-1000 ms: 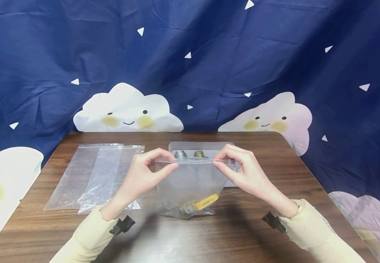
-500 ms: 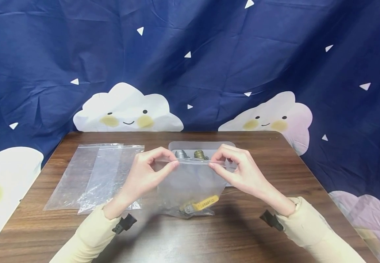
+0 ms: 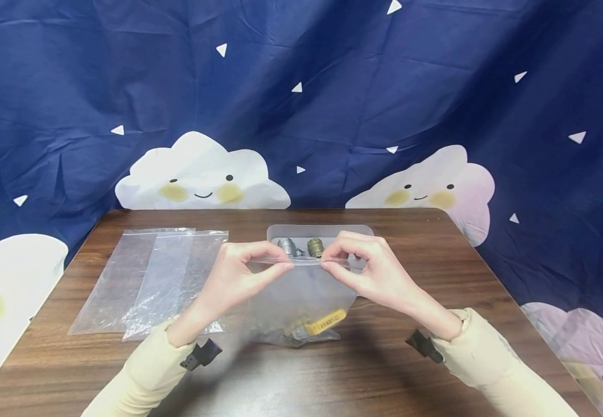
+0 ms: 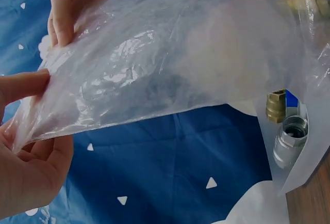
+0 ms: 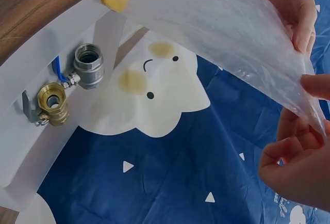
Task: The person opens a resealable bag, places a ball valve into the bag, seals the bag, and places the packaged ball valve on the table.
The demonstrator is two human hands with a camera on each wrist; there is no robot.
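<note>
A clear zip bag (image 3: 301, 292) hangs upright between my hands, its base low over the table. Inside, at the bottom, lies a valve with a yellow handle (image 3: 325, 322); plastic blurs its body. My left hand (image 3: 246, 275) pinches the zip edge left of centre between thumb and fingers. On the right half of that edge, my right hand (image 3: 369, 269) pinches likewise, a short gap from the left. Behind the bag, a translucent box (image 3: 319, 230) holds a steel ball valve (image 5: 88, 66) with a blue lever and a brass ball valve (image 5: 53, 102) with a grey lever.
Two flat clear zip bags, one (image 3: 116, 278) partly under the other (image 3: 168, 289), lie on the left of the wooden table (image 3: 416, 243). A blue curtain (image 3: 332, 104) with white clouds hangs behind the table's far edge.
Along the zip edge both hands have come closer together, the left moving right and the right moving left. They sit slightly lower in the head view. The valve in the bag stays nearly still.
</note>
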